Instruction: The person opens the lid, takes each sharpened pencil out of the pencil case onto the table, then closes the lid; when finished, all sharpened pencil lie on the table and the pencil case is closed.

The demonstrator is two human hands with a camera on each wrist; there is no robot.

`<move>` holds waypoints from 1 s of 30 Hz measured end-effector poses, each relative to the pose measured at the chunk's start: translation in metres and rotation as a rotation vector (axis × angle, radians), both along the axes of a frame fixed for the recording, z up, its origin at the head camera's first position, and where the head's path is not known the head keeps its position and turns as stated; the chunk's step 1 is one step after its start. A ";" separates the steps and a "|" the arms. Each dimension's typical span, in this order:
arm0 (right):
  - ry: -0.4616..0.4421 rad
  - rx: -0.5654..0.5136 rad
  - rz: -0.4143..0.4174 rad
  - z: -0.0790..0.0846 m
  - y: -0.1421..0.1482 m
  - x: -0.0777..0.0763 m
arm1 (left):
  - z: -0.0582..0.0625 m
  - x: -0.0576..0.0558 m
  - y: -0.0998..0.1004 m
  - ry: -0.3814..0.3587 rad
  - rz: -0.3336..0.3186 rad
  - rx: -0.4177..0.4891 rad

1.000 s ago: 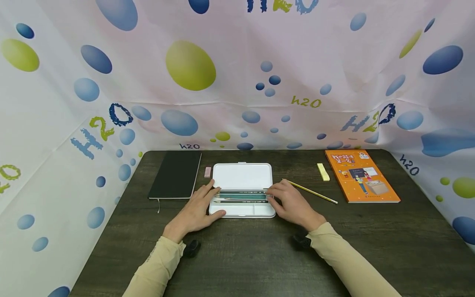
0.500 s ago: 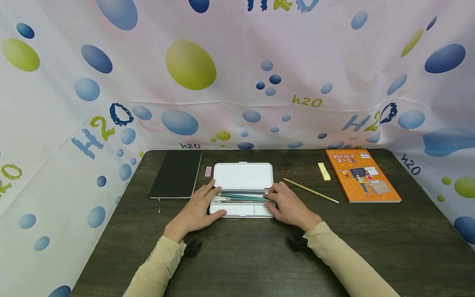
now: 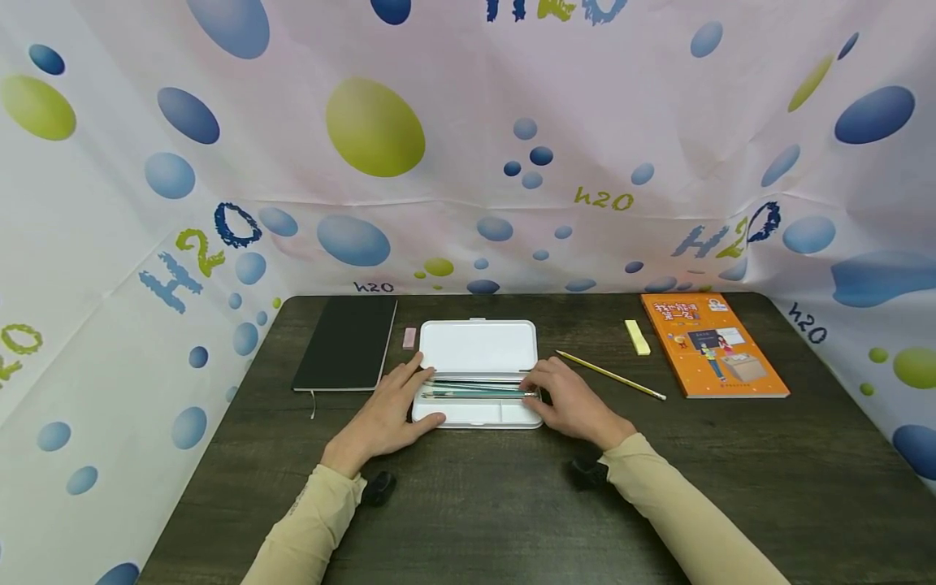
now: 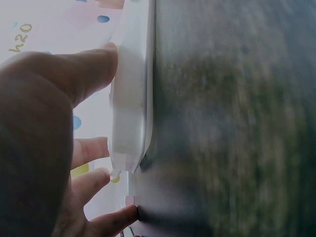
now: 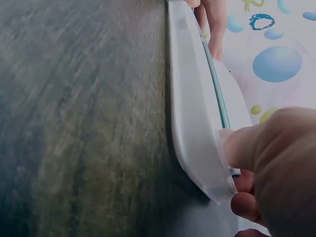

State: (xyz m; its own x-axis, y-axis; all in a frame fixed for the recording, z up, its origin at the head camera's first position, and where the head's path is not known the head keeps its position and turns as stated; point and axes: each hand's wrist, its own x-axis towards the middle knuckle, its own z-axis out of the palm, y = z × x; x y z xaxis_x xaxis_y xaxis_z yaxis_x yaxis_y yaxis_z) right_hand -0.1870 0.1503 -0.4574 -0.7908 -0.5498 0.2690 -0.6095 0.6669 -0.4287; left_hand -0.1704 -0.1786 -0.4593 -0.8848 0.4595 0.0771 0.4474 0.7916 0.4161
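A white pencil case [image 3: 459,415] lies with its lid tipped back on the desk, in the middle of the head view. Several green and dark pencils [image 3: 468,394] are side by side in its long compartment. My left hand [image 3: 386,416] steadies the case's left end, fingers stretched along the side and thumb at the front edge; the left wrist view has that thumb against the white wall [image 4: 129,106]. At the other end my right hand [image 3: 574,402] pinches the pencil ends. Close up in the right wrist view, the thumb presses a green pencil [image 5: 217,89] over the rim.
On the left lies a black notebook [image 3: 347,345], with a pink eraser [image 3: 409,338] beside the case. Further right are a yellow pencil [image 3: 614,376], a pale yellow eraser [image 3: 637,338] and an orange book [image 3: 712,349]. A patterned cloth [image 3: 468,162] hangs behind the desk.
The pencils have shifted within the compartment, first fanning apart, now lying closer together toward the front. My right hand has moved slightly at their ends; the left hand stays in place.
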 end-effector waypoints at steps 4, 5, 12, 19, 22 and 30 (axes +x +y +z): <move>0.001 -0.029 0.005 -0.001 0.000 0.000 | 0.000 0.000 -0.001 0.003 -0.001 -0.002; 0.005 -0.034 0.006 -0.001 0.000 0.000 | 0.000 0.000 -0.001 0.005 -0.002 -0.002; 0.019 -0.079 0.021 -0.002 0.000 -0.001 | -0.001 0.000 -0.003 0.002 0.000 0.005; 0.059 -0.118 0.037 -0.003 0.002 -0.002 | -0.002 0.001 -0.004 0.010 0.008 0.013; 0.060 -0.123 0.038 -0.002 0.002 -0.002 | -0.003 0.001 -0.004 0.013 0.008 0.018; 0.065 -0.111 0.023 -0.003 0.004 -0.001 | -0.003 -0.002 -0.003 0.003 -0.007 0.009</move>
